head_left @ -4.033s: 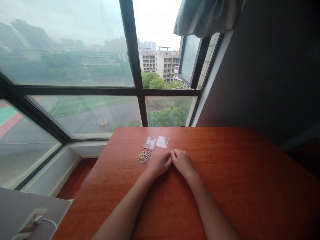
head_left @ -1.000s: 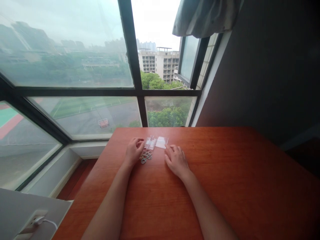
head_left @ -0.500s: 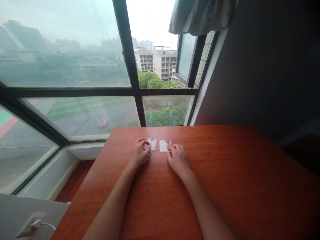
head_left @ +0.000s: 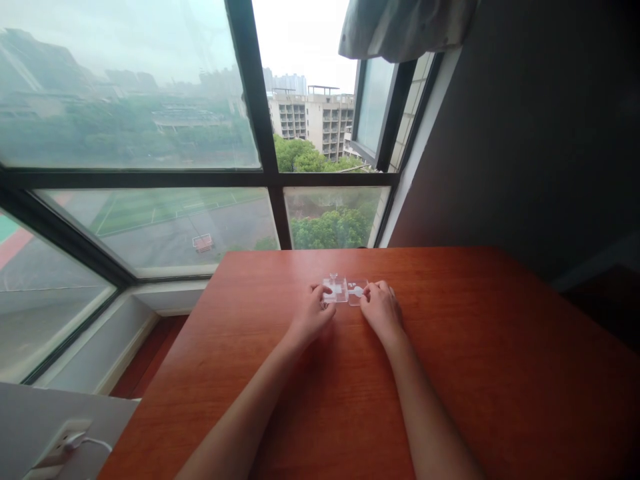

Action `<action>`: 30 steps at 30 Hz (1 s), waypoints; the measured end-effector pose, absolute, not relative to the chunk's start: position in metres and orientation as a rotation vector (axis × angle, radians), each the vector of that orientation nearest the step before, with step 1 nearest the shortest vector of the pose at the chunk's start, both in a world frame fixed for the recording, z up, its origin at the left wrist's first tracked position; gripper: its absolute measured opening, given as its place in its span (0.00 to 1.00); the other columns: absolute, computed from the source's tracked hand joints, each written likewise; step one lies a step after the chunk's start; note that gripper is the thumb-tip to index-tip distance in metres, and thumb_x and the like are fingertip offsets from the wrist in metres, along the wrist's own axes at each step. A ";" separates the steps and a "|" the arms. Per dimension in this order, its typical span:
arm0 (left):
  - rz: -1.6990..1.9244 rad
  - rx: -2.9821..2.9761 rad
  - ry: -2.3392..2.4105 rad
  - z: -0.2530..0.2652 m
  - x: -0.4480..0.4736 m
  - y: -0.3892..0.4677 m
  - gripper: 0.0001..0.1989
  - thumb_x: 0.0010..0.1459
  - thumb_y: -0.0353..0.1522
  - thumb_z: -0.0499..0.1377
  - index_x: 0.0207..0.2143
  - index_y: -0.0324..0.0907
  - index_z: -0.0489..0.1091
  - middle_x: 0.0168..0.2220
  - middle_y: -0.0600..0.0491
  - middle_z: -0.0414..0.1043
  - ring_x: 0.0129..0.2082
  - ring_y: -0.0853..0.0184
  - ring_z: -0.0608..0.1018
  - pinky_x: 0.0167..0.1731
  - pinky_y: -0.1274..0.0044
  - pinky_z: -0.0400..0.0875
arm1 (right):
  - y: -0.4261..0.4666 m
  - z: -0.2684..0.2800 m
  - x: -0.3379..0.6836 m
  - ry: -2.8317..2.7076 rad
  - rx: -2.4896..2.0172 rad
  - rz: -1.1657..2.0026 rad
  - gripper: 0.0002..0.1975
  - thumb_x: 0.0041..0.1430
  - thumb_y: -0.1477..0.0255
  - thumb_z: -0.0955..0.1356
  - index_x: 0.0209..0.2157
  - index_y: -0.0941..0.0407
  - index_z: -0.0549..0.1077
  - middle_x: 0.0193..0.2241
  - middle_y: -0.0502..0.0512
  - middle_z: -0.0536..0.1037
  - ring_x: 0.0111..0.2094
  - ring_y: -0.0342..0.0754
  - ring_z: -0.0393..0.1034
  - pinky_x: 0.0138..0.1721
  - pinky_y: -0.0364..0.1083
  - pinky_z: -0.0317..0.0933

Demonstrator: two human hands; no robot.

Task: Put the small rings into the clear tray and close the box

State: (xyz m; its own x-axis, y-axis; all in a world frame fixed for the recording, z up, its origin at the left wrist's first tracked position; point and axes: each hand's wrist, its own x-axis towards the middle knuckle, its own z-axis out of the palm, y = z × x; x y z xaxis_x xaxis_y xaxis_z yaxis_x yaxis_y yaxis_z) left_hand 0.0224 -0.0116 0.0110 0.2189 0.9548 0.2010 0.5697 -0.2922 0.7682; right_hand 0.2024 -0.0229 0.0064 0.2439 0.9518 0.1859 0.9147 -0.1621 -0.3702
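Note:
Near the far edge of the table, my left hand [head_left: 315, 312] has its fingers curled round the left side of a small clear plastic box [head_left: 341, 291]. A small clear piece [head_left: 334, 275] rises at the box's back. Under the left fingers are some small dark rings [head_left: 325, 305], mostly hidden. My right hand [head_left: 384, 307] pinches the right edge of a flat clear plastic piece [head_left: 355, 300] lying right beside the box; whether the two are joined I cannot tell. White shapes, perhaps reflections, show on both.
The reddish-brown wooden table [head_left: 480, 373] reaches toward me and to the right. Behind it stands a dark-framed window [head_left: 200, 179], with one pane open at the right. A dark wall [head_left: 505, 147] is on the right. At lower left a plug sits in a wall socket [head_left: 70, 440].
Both hands and the clear plastic pieces have shifted to the right along the table. The box and the flat piece are closer together, and the rings are more covered by my left hand.

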 end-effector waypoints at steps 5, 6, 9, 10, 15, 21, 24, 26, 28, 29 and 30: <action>0.896 1.871 1.355 0.016 0.009 -0.003 0.10 0.54 0.31 0.55 0.39 0.38 0.69 0.38 0.48 0.71 0.35 0.66 0.76 0.37 0.75 0.73 | -0.022 0.004 0.205 -1.695 -2.095 0.149 0.06 0.55 0.75 0.65 0.33 0.54 0.73 0.38 0.57 0.70 0.42 0.51 0.63 0.38 0.45 0.55; 0.889 1.854 1.348 0.016 0.005 -0.001 0.10 0.54 0.31 0.55 0.39 0.38 0.69 0.37 0.48 0.72 0.34 0.66 0.77 0.35 0.76 0.73 | -0.022 0.003 0.205 -1.700 -2.084 0.154 0.06 0.55 0.76 0.65 0.34 0.54 0.73 0.38 0.57 0.70 0.42 0.51 0.63 0.39 0.45 0.55; 0.882 1.891 1.382 0.016 -0.003 0.005 0.10 0.54 0.31 0.55 0.38 0.37 0.69 0.36 0.47 0.74 0.32 0.66 0.77 0.32 0.77 0.72 | -0.021 0.001 0.202 -1.730 -2.032 0.168 0.07 0.54 0.77 0.65 0.34 0.54 0.73 0.38 0.57 0.70 0.42 0.51 0.63 0.41 0.45 0.56; 0.882 1.927 1.403 0.015 -0.006 0.006 0.10 0.54 0.31 0.55 0.38 0.37 0.70 0.37 0.47 0.74 0.33 0.66 0.77 0.32 0.77 0.72 | -0.021 0.000 0.200 -1.745 -2.010 0.173 0.07 0.54 0.77 0.65 0.34 0.54 0.73 0.38 0.57 0.70 0.42 0.51 0.63 0.42 0.45 0.56; 0.844 2.126 1.544 0.019 -0.015 0.006 0.13 0.55 0.33 0.55 0.43 0.40 0.71 0.39 0.49 0.71 0.32 0.67 0.75 0.35 0.75 0.70 | -0.020 -0.004 0.191 -1.805 -1.900 0.218 0.07 0.54 0.77 0.65 0.35 0.55 0.73 0.38 0.56 0.69 0.42 0.50 0.64 0.44 0.44 0.57; 0.730 2.249 1.647 0.022 -0.025 0.008 0.12 0.56 0.33 0.54 0.40 0.42 0.72 0.38 0.49 0.70 0.34 0.65 0.74 0.38 0.74 0.68 | -0.021 -0.005 0.182 -1.840 -1.811 0.260 0.07 0.55 0.76 0.64 0.34 0.54 0.73 0.38 0.56 0.70 0.42 0.49 0.65 0.45 0.44 0.58; 0.706 2.270 1.649 0.021 -0.026 0.009 0.11 0.56 0.32 0.53 0.38 0.41 0.73 0.37 0.49 0.70 0.35 0.64 0.73 0.38 0.74 0.67 | -0.021 -0.005 0.181 -1.838 -1.801 0.263 0.07 0.55 0.77 0.64 0.35 0.55 0.73 0.38 0.56 0.70 0.42 0.49 0.65 0.45 0.45 0.59; 0.699 2.285 1.631 0.020 -0.026 0.009 0.10 0.56 0.32 0.53 0.38 0.41 0.73 0.37 0.49 0.70 0.36 0.64 0.73 0.38 0.75 0.67 | -0.021 -0.005 0.181 -1.831 -1.798 0.264 0.08 0.54 0.77 0.64 0.35 0.55 0.73 0.39 0.57 0.70 0.42 0.49 0.65 0.46 0.45 0.59; 0.688 2.294 1.626 0.020 -0.025 0.008 0.10 0.57 0.32 0.53 0.38 0.41 0.72 0.37 0.49 0.69 0.36 0.64 0.73 0.37 0.75 0.66 | -0.021 -0.005 0.182 -1.824 -1.795 0.270 0.08 0.54 0.77 0.64 0.35 0.55 0.73 0.39 0.57 0.70 0.42 0.50 0.65 0.46 0.45 0.59; 0.680 2.291 1.632 0.021 -0.024 0.007 0.10 0.57 0.33 0.53 0.38 0.41 0.72 0.37 0.49 0.69 0.35 0.64 0.73 0.36 0.75 0.66 | -0.020 -0.006 0.183 -1.819 -1.795 0.276 0.08 0.54 0.77 0.64 0.35 0.55 0.73 0.39 0.57 0.70 0.42 0.50 0.66 0.46 0.45 0.59; 0.671 2.282 1.643 0.021 -0.023 0.006 0.10 0.58 0.34 0.53 0.38 0.41 0.72 0.37 0.49 0.69 0.35 0.65 0.73 0.36 0.75 0.66 | -0.020 -0.006 0.184 -1.814 -1.796 0.281 0.08 0.53 0.77 0.64 0.34 0.55 0.73 0.39 0.57 0.71 0.42 0.50 0.66 0.46 0.45 0.59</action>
State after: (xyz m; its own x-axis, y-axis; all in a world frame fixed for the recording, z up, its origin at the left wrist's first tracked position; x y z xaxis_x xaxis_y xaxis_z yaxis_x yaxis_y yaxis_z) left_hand -0.0234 0.0057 0.0210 0.2581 0.9408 0.2196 0.8259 -0.3328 0.4551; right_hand 0.1836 -0.0200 -0.0062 0.0600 0.9683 0.2424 0.8495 0.0780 -0.5218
